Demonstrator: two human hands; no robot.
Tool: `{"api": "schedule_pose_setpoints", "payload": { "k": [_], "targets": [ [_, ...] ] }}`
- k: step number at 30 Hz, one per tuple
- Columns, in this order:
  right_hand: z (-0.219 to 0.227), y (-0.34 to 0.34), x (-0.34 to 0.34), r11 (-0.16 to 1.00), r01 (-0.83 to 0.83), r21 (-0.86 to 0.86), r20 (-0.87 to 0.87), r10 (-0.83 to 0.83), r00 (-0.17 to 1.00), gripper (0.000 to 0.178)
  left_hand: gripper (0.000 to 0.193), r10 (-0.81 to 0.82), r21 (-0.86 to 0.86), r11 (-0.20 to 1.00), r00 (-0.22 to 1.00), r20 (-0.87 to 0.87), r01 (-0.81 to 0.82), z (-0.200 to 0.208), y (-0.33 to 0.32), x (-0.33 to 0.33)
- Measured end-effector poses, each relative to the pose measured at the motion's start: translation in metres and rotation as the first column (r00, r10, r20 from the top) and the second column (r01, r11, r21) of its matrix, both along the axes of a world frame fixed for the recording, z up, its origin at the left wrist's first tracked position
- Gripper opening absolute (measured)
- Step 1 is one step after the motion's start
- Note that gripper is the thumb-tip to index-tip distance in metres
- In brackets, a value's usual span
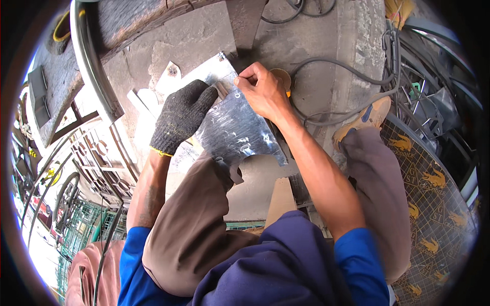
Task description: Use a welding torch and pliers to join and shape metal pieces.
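Observation:
My left hand [185, 115], in a black knit glove with a yellow cuff, lies over the left side of a shiny, scratched sheet-metal piece [235, 127]. Its fingers are closed, and a short, narrow metal piece [222, 90] sticks out between thumb and fingertips, over the sheet. My bare right hand [263, 93] is at the sheet's upper right edge, thumb and fingertips pinched together. Whatever they hold is too small or hidden to name. Just behind that hand shows a round tan disc [280, 79], partly covered, with a bit of orange below it.
A dark cable [332, 61] loops over the concrete floor at right. Pale metal offcuts [169, 74] lie beyond my gloved hand. A curved metal profile [92, 66] and wooden beam [127, 23] stand at upper left. Metal bars [434, 66] pile at far right, beside a patterned board [429, 214].

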State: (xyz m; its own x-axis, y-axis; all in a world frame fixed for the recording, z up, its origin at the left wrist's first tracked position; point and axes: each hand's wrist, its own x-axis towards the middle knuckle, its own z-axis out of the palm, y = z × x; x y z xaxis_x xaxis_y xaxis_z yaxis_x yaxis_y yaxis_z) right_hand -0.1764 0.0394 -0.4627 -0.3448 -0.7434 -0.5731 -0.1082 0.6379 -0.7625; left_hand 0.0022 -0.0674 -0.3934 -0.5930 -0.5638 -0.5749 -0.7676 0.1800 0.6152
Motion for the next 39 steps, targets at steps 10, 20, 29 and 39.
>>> {"api": "schedule_pose_setpoints", "payload": {
  "k": [10,20,29,39],
  "targets": [
    [-0.029,0.017,-0.039,0.96,0.277,-0.037,0.178,-0.266,0.947,0.046,0.029,0.085,0.112,0.99,0.996,0.013,-0.086,0.007,-0.001,-0.002],
    [-0.127,-0.101,-0.222,0.966,0.137,0.22,-0.739,0.074,0.669,0.086,0.03,0.183,0.113,0.977,0.983,-0.029,-0.179,-0.001,0.006,-0.004],
    [-0.13,-0.134,-0.204,0.88,0.363,0.305,-0.731,-0.028,0.682,0.107,0.029,0.181,0.107,0.978,0.983,-0.02,-0.178,0.002,0.004,0.0],
    [-0.077,-0.09,-0.264,0.951,0.069,0.301,-0.304,0.027,0.952,0.077,0.028,0.215,0.137,0.968,0.976,-0.018,-0.21,-0.006,0.007,0.006]
  ]
}}
